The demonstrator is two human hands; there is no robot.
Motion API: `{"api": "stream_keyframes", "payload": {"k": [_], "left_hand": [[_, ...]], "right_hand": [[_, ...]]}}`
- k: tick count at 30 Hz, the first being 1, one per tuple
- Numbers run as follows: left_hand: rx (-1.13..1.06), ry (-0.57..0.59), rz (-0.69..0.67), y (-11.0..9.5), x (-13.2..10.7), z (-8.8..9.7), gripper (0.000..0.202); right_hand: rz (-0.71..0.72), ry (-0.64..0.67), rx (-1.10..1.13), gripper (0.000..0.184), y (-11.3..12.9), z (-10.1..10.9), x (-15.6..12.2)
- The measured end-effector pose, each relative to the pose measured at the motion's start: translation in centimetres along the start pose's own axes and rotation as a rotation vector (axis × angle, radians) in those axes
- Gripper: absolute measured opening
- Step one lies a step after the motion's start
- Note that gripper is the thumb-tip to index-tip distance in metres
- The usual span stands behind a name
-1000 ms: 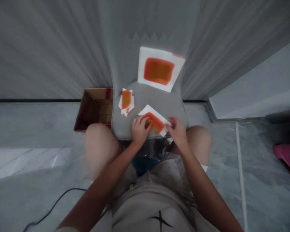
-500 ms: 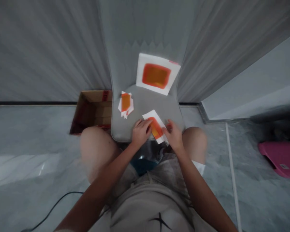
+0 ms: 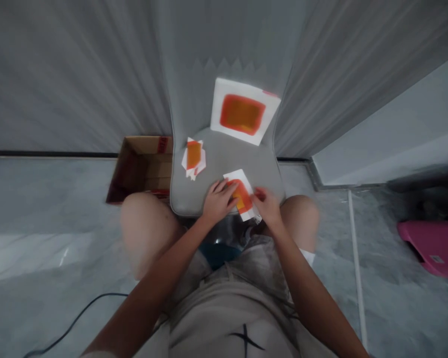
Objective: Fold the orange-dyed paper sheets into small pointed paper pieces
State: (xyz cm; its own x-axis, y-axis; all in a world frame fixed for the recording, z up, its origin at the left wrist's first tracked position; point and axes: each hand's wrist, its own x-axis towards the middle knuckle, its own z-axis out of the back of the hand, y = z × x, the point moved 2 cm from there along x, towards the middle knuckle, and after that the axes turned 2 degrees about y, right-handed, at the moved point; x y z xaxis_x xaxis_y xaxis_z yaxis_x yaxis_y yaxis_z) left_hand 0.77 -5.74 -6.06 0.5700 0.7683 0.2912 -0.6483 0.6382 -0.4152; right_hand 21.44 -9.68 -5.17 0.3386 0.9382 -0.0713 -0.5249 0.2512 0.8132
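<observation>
A folded white paper with an orange patch (image 3: 242, 194) lies near the front edge of a grey chair seat (image 3: 218, 159). My left hand (image 3: 217, 201) rests on its left side, fingers spread flat and pressing down. My right hand (image 3: 267, 205) touches its right edge with fingers curled on the paper. A small stack of folded orange-and-white papers (image 3: 193, 157) sits at the seat's left. A large unfolded white sheet with an orange rectangle (image 3: 243, 111) leans at the seat's back.
An open cardboard box (image 3: 142, 169) stands on the floor left of the chair. Grey curtains hang behind. A pink object (image 3: 431, 246) lies on the floor at right, a white rod (image 3: 355, 248) beside my right knee, a black cable (image 3: 74, 318) at lower left.
The paper under my hands has become narrower and turned more upright, and my two hands have drawn closer together over it. The view shifted slightly.
</observation>
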Motion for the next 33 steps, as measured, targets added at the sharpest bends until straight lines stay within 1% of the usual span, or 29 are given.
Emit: {"api": "stream_keyframes", "payload": {"k": [3, 7, 10, 16, 20, 23, 26, 28, 30, 31, 33], "left_hand": [[0.023, 0.017, -0.004, -0.1, -0.1, 0.1, 0.05], [0.037, 0.003, -0.023, -0.1, -0.3, 0.1, 0.054], [0.039, -0.018, -0.031, 0.0, -0.4, 0.1, 0.055], [0.043, -0.037, -0.032, -0.1, -0.4, -0.1, 0.054], [0.06, -0.058, -0.033, -0.2, -0.5, -0.4, 0.057], [0.073, -0.114, 0.014, -0.2, -0.5, -0.4, 0.058], [0.058, -0.162, 0.057, -0.3, -0.6, -0.4, 0.057], [0.046, -0.174, 0.056, -0.3, -0.7, -0.5, 0.056], [0.042, -0.185, 0.05, -0.2, -0.7, -0.5, 0.056], [0.042, -0.188, 0.048, -0.2, -0.7, -0.5, 0.056], [0.042, -0.186, 0.047, -0.1, -0.7, -0.5, 0.055]], "right_hand": [[-0.029, 0.003, 0.048, 0.045, -0.1, 0.0, 0.0], [-0.04, -0.002, 0.062, 0.045, 0.0, 0.1, 0.2], [-0.032, 0.003, 0.05, 0.044, 0.2, 0.1, 0.2], [-0.023, 0.007, -0.032, 0.034, 1.1, 0.1, -0.6], [0.007, 0.004, -0.166, 0.031, 1.3, 0.1, -1.1], [0.045, -0.037, -0.247, 0.031, 1.2, 0.0, -1.4], [0.163, -0.098, -0.263, 0.031, 1.3, -0.3, -1.8], [0.258, -0.158, -0.252, 0.03, 1.4, -0.5, -2.0], [0.298, -0.185, -0.192, 0.03, 1.7, -0.7, -2.2], [0.29, -0.163, -0.126, 0.03, 1.8, -0.8, -2.2], [0.227, -0.065, 0.065, 0.034, 2.2, -1.0, -2.2]]}}
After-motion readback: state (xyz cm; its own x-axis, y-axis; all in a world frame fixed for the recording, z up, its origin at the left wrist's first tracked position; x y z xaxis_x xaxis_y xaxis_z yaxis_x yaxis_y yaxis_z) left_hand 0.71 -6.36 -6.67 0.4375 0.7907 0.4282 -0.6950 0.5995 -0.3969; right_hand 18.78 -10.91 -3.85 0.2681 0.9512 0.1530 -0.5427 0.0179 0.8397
